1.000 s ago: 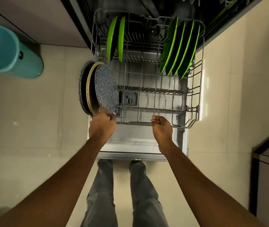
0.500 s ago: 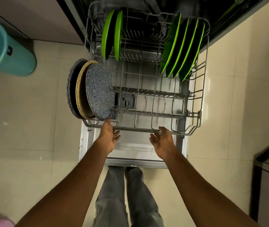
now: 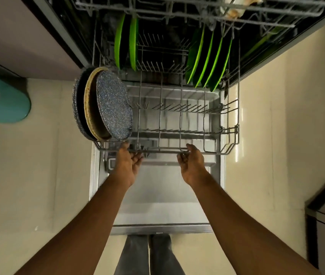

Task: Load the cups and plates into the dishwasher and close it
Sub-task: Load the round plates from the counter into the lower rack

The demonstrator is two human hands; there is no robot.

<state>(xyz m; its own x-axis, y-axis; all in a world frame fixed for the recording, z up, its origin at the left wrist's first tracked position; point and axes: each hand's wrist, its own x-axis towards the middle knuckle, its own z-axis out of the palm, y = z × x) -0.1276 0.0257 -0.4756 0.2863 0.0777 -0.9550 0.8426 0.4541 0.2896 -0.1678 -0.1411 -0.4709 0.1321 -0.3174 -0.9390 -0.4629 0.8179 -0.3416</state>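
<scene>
**Two hands at the front rail of a loaded lower dishwasher rack**

The view looks down from the person's head onto an open dishwasher. The door [image 3: 157, 205] lies flat, and grey trousers [image 3: 134, 255] show just beyond its near edge. The wire lower rack [image 3: 213, 152] sits partly over the door, with its far end inside the dark tub.

Both arms reach forward to the rack's near rail. The left hand [image 3: 129, 165] meets the rail left of centre and the right hand [image 3: 192, 165] meets it right of centre, with the palms turned towards each other. Each thumb rests against the rail. The fingers are loosely bent just under it and do not wrap around the wire.

Dark speckled plates [image 3: 114, 108], one with a tan rim, stand on edge in the rack's near left corner, just beyond the left hand. Two green plates [image 3: 127, 42] stand upright at the far left. A leaning row of green plates [image 3: 207, 60] fills the far right. The middle of the rack holds only tines.

An upper rack [image 3: 197, 8] crosses the top of the view. A teal bucket [image 3: 3, 104] stands on the pale tiled floor [image 3: 38, 175] to the left.
</scene>
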